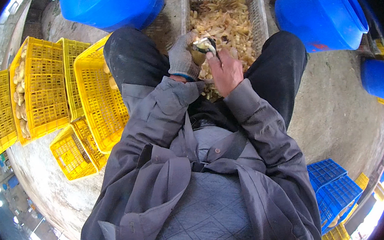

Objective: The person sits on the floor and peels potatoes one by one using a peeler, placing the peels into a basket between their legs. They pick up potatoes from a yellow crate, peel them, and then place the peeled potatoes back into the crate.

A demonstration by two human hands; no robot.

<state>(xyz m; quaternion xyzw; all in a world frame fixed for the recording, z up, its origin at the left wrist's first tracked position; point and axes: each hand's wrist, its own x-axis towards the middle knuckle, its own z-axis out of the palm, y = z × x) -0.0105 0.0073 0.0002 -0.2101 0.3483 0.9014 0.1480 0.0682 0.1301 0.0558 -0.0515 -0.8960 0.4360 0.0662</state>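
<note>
My left hand point(183, 54), in a grey knitted glove, grips a brownish tuber, probably a potato point(199, 57). My bare right hand point(227, 69) holds a peeler point(209, 44) with a dark handle. The peeler's head lies against the upper side of the potato, and pale flesh or a shaving shows there. Both hands are between my knees, over the near end of a grey plastic crate point(262, 16). A thick layer of pale and brown peelings point(226, 21) covers the inside of that crate. My fingers partly hide the potato.
Close by my left leg stands a yellow crate point(101, 101) with a few tubers point(112, 82). Farther left, another yellow crate point(44, 85) holds many tubers point(19, 88). Blue barrels point(111, 4) flank the peelings crate, one at right point(310, 15). Blue crates point(339, 190) sit behind right.
</note>
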